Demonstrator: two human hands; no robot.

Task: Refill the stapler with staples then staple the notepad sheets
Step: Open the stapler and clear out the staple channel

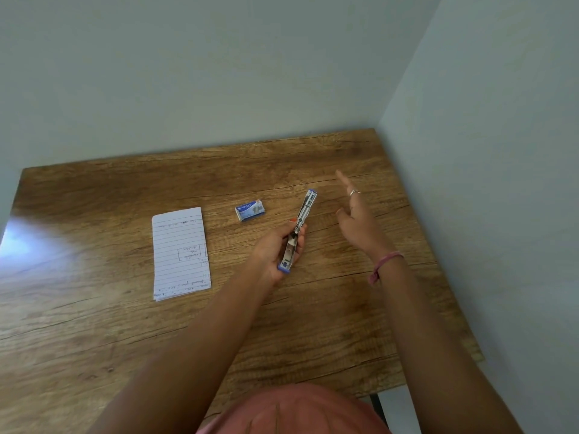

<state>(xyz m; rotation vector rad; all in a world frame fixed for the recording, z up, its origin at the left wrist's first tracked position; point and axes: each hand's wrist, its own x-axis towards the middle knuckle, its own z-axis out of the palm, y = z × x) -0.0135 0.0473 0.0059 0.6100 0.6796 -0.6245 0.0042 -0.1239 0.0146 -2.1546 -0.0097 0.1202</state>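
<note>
In the head view, "Kangaro" is read on one blue staple box (250, 210), far on the wooden table (94, 324). One lined notepad (180, 253), handwriting illegible, lies left. One opened stapler (299, 228) is gripped by the left hand (275, 252). The right hand (357, 220) is raised, fingers spread, holding nothing.

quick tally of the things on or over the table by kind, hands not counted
stapler: 1, swung open, held in the left hand
staple box: 1, on the table
notepad: 1, lying flat
total: 3
</note>
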